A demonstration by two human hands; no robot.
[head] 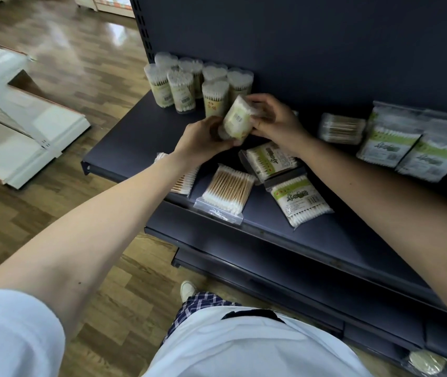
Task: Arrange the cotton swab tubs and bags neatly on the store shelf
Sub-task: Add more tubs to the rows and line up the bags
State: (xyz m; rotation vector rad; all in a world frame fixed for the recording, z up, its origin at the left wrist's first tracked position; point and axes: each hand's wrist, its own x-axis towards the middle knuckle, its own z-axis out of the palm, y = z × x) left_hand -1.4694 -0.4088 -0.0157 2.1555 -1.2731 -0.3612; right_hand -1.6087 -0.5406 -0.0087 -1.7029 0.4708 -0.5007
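Observation:
A clear cotton swab tub (238, 120) with a green label is tilted in the air above the dark shelf (124, 142). My left hand (203, 138) grips its lower end and my right hand (274, 119) grips its upper end. Several upright tubs (181, 91) stand grouped at the shelf's back left. Three flat swab bags (227, 189) (271, 159) (300, 200) lie loose at the shelf's front. Another bag (185, 180) is partly hidden under my left forearm. More bags (391, 142) lean at the right, with a wooden-stick pack (342, 129) beside them.
A lower shelf (325, 292) juts out below, with a round pack (425, 363) at its right end. White shelf boards (13, 126) lie on the wooden floor at the left. My shoe (187, 289) stands near the shelf base.

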